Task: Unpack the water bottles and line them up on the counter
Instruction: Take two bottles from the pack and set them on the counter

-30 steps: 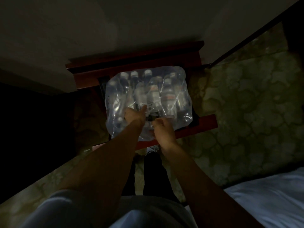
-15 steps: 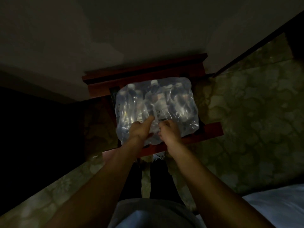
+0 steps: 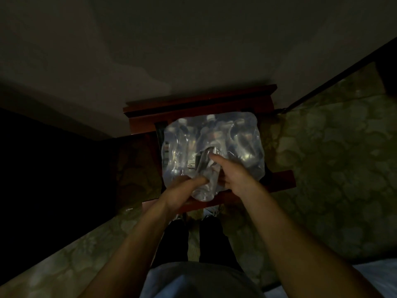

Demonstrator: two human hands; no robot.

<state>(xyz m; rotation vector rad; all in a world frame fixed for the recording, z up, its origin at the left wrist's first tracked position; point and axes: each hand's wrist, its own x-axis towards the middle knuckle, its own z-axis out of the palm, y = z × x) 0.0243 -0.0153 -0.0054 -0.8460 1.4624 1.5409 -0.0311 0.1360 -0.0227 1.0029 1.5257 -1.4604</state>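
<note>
A shrink-wrapped pack of water bottles [image 3: 236,138] lies on a small dark-red wooden stand [image 3: 281,179] against the wall. White caps [image 3: 210,117] show at the pack's far side. My left hand [image 3: 182,190] and my right hand [image 3: 232,175] both pinch the clear plastic wrap [image 3: 209,168] at the pack's near middle, where it is bunched up and pulled apart into a dark tear. The room is dim, so single bottles are hard to make out.
Patterned green carpet [image 3: 333,168] surrounds the stand. A pale wall [image 3: 193,50] rises behind it. A white bed corner [image 3: 382,274] sits at the lower right. My legs and shoes [image 3: 210,211] stand just in front of the stand. Darkness fills the left side.
My hands have spread slightly apart and pulled the wrap up from the pack's near middle, opening a tear. The view has shifted so the pack sits lower in frame.
</note>
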